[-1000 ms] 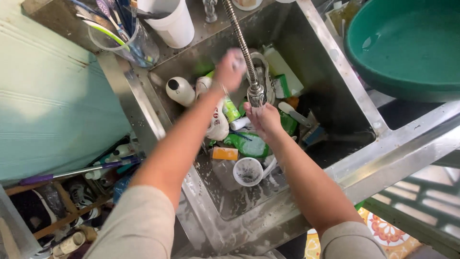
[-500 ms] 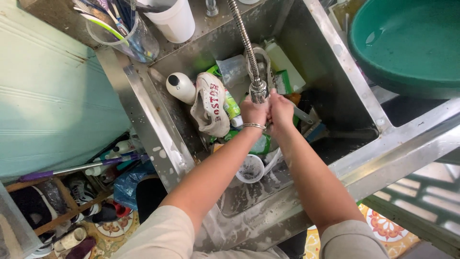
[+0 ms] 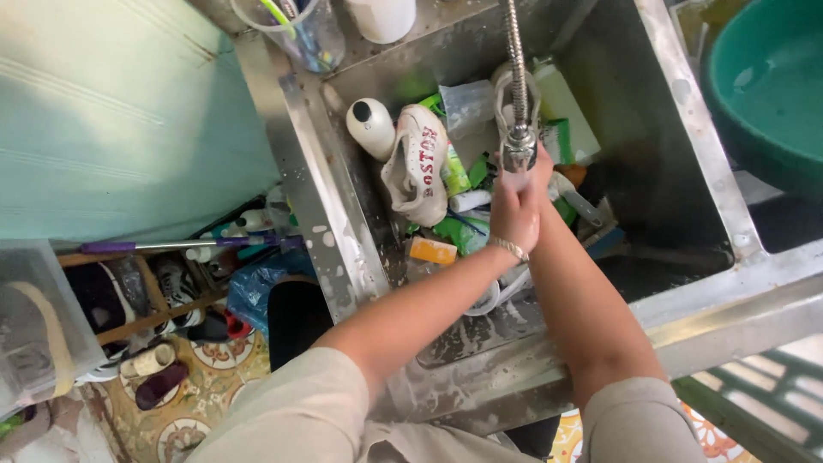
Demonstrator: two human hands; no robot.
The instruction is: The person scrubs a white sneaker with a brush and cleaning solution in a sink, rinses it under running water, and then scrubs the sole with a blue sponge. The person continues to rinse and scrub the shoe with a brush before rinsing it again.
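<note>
The faucet head [image 3: 519, 156] hangs at the end of a ribbed metal hose [image 3: 514, 60] that runs almost straight down from the top edge of the view, so its long axis points from the back of the steel sink [image 3: 677, 111] toward the person. Both hands sit directly under its outlet, pressed together palm to palm in the stream. The left hand [image 3: 512, 214], with a thin bracelet [image 3: 509, 248] at the wrist, lies on the near side and covers most of the right hand [image 3: 540, 176], whose fingers show just beside the nozzle and seem to touch it. Neither hand grips anything that can be seen; they are loosely closed against each other, fingers bent, and nothing shows between them.

The right hand is the nearer one to the faucet head, at its lower right; the left lies just below it. To the left of the hands a white shoe [image 3: 417, 163] lies sole-side tilted among bottles, its length running roughly parallel to the hose, with a white bottle [image 3: 371, 127] just beside it further left. An orange bar [image 3: 432, 250] rests on the sink floor near the left wrist. A green basin [image 3: 763, 86] stands well apart at the upper right, on the surface beyond the sink wall
</note>
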